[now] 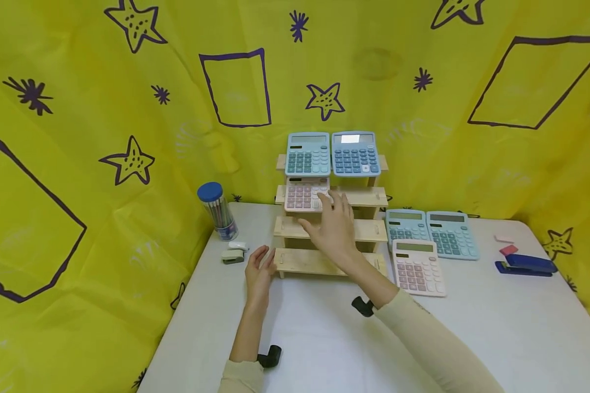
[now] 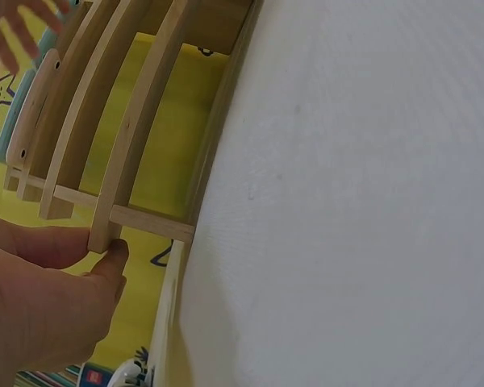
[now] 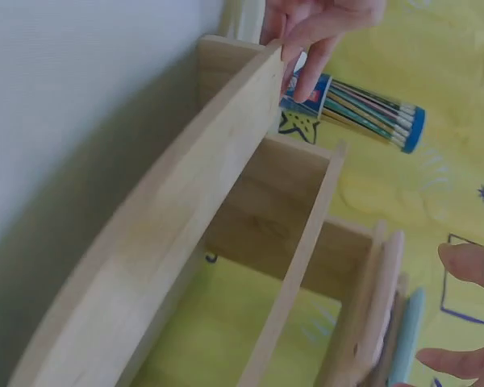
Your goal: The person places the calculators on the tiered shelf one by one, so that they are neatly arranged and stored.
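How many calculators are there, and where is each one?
6: two blue on the rack's top shelf, one pink below; on the table, two blue, one pink.

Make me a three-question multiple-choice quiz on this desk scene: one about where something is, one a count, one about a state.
1. Where is the pink calculator that the right hand touches?
A. second tier of the wooden rack
B. table
C. top tier

2. How many calculators lie on the table?
A. one
B. three
C. five

3. The left hand is:
A. holding the pencil tube
B. flat on the table
C. against the rack's lowest tier

Answers: 1 A, it stands under the two blue ones; 2 B, two blue, one pink; 3 C, fingers at the shelf end.
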Demonstrator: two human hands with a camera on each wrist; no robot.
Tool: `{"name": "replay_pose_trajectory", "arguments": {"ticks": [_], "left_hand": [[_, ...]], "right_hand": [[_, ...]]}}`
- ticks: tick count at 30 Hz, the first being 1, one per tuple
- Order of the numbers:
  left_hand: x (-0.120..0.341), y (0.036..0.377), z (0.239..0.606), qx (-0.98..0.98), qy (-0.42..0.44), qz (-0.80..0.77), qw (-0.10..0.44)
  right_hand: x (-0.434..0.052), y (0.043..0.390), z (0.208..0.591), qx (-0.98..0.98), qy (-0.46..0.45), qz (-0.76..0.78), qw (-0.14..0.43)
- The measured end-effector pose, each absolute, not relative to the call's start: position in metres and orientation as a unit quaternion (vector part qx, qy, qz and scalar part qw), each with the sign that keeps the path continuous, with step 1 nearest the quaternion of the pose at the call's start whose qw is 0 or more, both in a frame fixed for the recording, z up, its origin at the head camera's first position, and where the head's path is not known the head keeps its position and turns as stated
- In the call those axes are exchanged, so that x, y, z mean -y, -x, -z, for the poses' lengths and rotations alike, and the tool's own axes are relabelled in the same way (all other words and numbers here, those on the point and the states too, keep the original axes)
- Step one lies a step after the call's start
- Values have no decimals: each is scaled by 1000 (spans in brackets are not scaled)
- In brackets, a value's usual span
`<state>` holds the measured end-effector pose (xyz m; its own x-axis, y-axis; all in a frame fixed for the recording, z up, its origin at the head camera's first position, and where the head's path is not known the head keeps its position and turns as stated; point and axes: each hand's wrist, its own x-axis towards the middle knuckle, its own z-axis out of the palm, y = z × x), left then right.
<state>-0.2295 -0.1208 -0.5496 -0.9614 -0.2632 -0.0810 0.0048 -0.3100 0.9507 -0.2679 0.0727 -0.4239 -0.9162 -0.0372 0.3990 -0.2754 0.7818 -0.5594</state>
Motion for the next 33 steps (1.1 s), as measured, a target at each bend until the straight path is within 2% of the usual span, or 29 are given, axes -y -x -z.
{"name": "replay_pose_trajectory", "arguments": {"ticks": [7, 14, 18, 25, 28, 33], "left_hand": [[120, 228, 548, 583, -107, 801, 77], [120, 227, 547, 582, -110, 802, 74], [120, 227, 547, 583, -113, 802, 71], [121, 228, 547, 587, -114, 798, 74], [120, 228, 547, 585, -114, 800, 75], [119, 227, 546, 579, -107, 805, 76]], "right_hand": [[-136, 228, 431, 909, -97, -328, 237], [-204, 198, 457, 915, -41, -320, 241], [-236, 186, 478, 933, 5, -302, 194], [-262, 177, 515, 962, 67, -264, 34], [-266, 177, 527, 962, 80, -261, 12], [-267, 181, 536, 960, 89, -264, 13]]}}
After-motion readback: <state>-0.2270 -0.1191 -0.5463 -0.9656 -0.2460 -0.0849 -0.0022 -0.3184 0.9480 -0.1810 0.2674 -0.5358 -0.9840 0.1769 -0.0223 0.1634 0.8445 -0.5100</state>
